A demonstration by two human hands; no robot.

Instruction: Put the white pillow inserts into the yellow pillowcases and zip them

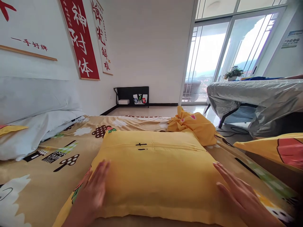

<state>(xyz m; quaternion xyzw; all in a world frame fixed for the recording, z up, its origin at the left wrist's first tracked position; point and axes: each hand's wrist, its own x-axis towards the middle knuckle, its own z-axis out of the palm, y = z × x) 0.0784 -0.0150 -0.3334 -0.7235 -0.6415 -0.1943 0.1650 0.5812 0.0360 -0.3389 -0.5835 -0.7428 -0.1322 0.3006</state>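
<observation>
A plump yellow pillow [156, 176] lies flat on a bed with a tan printed sheet [54, 179]. Across its upper part runs a seam, with small dark marks near the middle. My left hand [94, 186] rests at the pillow's left side, fingers stretched out, slightly blurred. At the right side, my right hand [239, 192] is spread with its fingers pointing towards the pillow's edge. Neither hand grips the fabric. Just beyond the far right corner sits a crumpled yellow cloth [191, 124] with pink spots.
White pillows [35, 123] lean at the bed's left. Another yellow fabric piece with a red patch [279, 148] is at the right edge. A table under a silvery cover [260, 91] stands at the right, holding a potted plant [233, 73]. A low black shelf [132, 94] stands by the far wall.
</observation>
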